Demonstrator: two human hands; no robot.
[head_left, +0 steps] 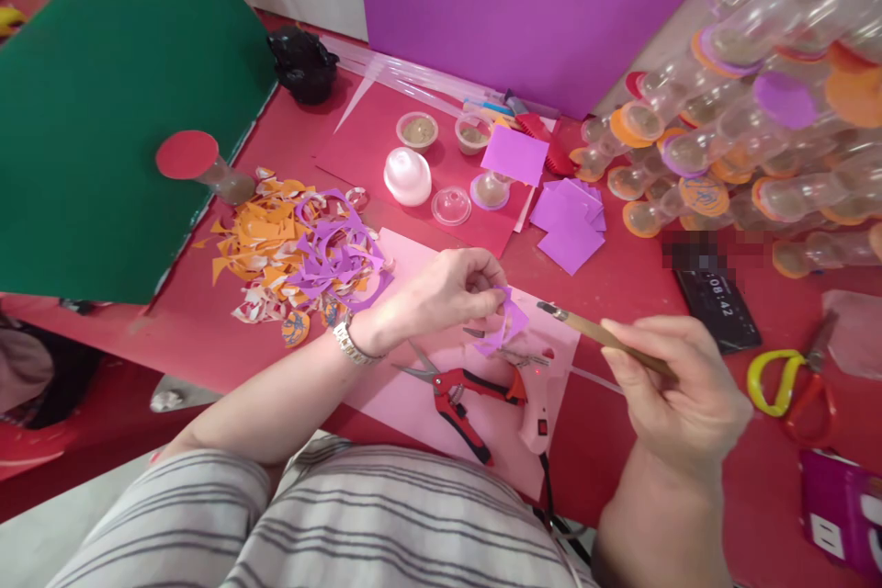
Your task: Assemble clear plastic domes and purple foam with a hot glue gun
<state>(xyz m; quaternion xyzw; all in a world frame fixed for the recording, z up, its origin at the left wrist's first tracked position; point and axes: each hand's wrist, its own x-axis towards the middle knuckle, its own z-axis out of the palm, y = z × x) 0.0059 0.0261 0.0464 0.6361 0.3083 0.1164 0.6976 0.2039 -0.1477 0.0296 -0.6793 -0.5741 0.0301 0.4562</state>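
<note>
My left hand (458,289), with a metal watch on its wrist, has its fingers curled and pinched at the edge of a small purple paper piece (514,323). In my right hand (679,386) is a slim tan-handled tool (593,331), gripped between thumb and fingers. Its dark metal tip points toward the paper, apart from it. Below the left hand, red-handled shears (455,395) lie on a pale pink sheet (413,248), jaws apart. A pale glue gun (534,413) with a black cord lies beside them.
Orange and purple paper scraps (303,248) are heaped at left, near a red-topped clear bottle (189,156). Purple paper squares (569,216) and small cups (417,130) lie beyond. Clear bottles (723,124) are stacked at right, above a phone (717,294) and scissors (785,381).
</note>
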